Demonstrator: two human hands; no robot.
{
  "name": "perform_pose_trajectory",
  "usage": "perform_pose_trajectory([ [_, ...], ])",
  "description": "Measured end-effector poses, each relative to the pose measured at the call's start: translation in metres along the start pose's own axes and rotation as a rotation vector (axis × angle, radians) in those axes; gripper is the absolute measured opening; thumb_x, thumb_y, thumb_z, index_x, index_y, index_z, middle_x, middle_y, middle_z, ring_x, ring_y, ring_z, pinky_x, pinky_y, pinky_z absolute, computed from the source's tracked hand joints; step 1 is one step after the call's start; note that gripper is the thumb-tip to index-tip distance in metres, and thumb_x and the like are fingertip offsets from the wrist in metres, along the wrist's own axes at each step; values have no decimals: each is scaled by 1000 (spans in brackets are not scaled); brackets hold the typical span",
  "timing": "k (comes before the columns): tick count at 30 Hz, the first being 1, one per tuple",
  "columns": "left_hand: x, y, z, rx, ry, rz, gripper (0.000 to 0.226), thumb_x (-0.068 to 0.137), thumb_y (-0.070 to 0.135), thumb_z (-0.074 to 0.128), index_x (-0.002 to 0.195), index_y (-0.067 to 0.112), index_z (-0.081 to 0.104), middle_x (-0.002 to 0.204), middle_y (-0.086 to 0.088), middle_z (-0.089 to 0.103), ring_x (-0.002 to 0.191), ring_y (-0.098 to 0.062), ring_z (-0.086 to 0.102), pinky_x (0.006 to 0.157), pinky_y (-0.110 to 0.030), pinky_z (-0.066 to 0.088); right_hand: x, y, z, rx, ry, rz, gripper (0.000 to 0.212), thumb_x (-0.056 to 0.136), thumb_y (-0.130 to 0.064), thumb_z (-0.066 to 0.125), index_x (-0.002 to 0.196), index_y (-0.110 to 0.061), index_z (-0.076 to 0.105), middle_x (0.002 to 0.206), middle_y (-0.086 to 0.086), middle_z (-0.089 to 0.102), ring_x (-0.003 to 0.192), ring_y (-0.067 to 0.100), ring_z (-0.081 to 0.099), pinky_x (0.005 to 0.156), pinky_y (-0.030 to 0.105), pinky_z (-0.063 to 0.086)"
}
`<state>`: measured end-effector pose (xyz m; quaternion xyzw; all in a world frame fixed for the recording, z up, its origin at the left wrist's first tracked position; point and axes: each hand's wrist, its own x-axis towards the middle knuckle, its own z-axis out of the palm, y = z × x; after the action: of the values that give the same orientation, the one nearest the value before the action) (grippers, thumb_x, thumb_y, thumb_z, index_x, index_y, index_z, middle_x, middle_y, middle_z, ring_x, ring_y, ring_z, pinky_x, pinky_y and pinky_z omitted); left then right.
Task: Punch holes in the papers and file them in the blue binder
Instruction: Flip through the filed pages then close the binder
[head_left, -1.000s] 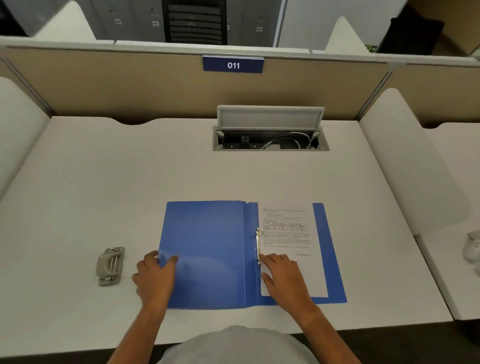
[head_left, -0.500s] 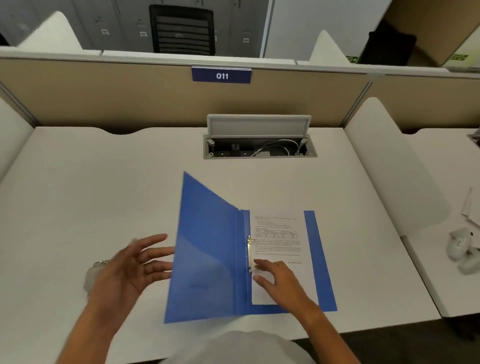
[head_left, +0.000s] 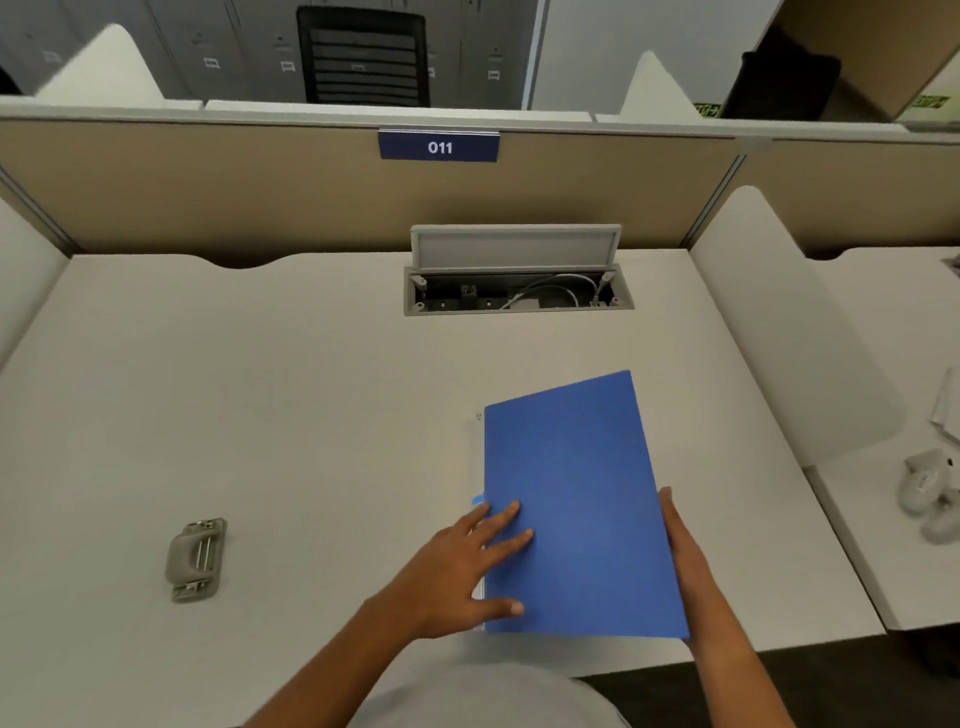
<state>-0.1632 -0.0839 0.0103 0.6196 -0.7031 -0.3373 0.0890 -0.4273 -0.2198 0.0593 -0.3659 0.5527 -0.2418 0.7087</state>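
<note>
The person's left hand (head_left: 467, 566) is lying palm down with its fingers spread on the front cover of a flat blue plastic binder (head_left: 576, 509), close to the binder's spine edge. It is not gripping anything. The flat press is probably there to hold the cover closed and keep the binder from sliding. The right hand (head_left: 685, 561) is running along the binder's opposite long edge, fingers straight and pointing away from the person. It is bracing that edge rather than closing around it, and whether the fingertips are curling underneath cannot be told.

The binder is resting on the white desk (head_left: 260, 415), near the desk's front edge and right of its middle. Its far right corner is sitting a little higher than the rest, so the cover seems to be not yet fully flat. A thin pale strip is showing along the spine side. No loose papers are visible, so the sheets are most likely already filed inside and the task looks nearly finished.

Well apart from the binder, toward the front left of the desk, a small grey hole punch (head_left: 196, 560) is standing on its own, touched by neither hand. At the middle of the desk's back edge, a grey cable hatch (head_left: 517, 270) is standing open with white cords inside. Behind it, a tan partition is carrying a blue plate (head_left: 439, 147) reading 011.
</note>
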Motion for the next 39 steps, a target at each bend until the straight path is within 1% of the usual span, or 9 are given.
perform_pose_trajectory([
  [4,16,-13,15,176,-24,12,92,89,83,45,163,52,0,172,23,-18,161,-27,-19,131,-45,14,2,5,-21,-138,119,-144,28,109,-43,53,119,-32,76,116,2,81,104,30,80,86,48,63],
  [6,22,-13,18,203,-23,-1,96,86,84,46,163,50,-1,172,23,-18,160,-30,-22,129,-46,19,8,13,-29,-251,225,-204,22,100,-27,72,120,-36,72,118,3,80,104,34,78,81,45,63],
  [9,26,-13,23,238,-46,-26,100,84,85,46,163,48,-3,171,23,-22,159,-30,-28,128,-47,22,23,26,-34,-533,282,-273,43,92,-17,82,126,-35,61,129,6,72,98,21,73,73,29,56],
  [11,26,-14,25,262,-59,-42,101,85,86,44,163,48,-7,171,21,-25,157,-29,-31,130,-48,18,34,39,-36,-673,263,-246,63,90,-19,84,141,-33,50,141,6,63,104,16,68,78,24,54],
  [15,24,-20,27,278,-73,-86,100,87,85,45,163,47,-8,171,18,-28,156,-28,-34,131,-51,12,52,61,-35,-1076,163,-213,112,79,-48,90,166,-30,23,167,3,36,149,31,43,114,49,48],
  [19,14,-31,24,251,-73,-131,102,87,79,53,164,46,-5,171,19,-28,157,-27,-32,131,-52,14,58,71,-17,-1479,-39,-288,121,80,-64,80,163,-47,-6,180,-2,2,166,29,8,129,49,27],
  [26,-22,-62,12,48,18,-274,109,85,61,74,163,48,-1,166,29,-30,164,-20,-4,118,-40,46,68,72,48,-1629,-249,-343,130,76,-69,80,169,-39,-7,178,2,-22,165,33,-12,132,56,11],
  [33,-68,-122,6,-104,230,-369,121,72,88,62,162,46,-8,166,29,-32,163,-19,-4,123,-43,37,83,68,128,-1659,-411,-524,138,72,-62,87,170,-33,-5,178,8,-20,165,34,-12,133,48,17],
  [39,-86,-165,-21,-98,307,-494,125,66,96,52,164,42,-4,167,28,-31,164,-26,3,120,-50,41,111,62,189,-1607,-529,-588,137,75,-51,91,170,-31,-5,177,2,-26,165,28,-16,124,47,40],
])
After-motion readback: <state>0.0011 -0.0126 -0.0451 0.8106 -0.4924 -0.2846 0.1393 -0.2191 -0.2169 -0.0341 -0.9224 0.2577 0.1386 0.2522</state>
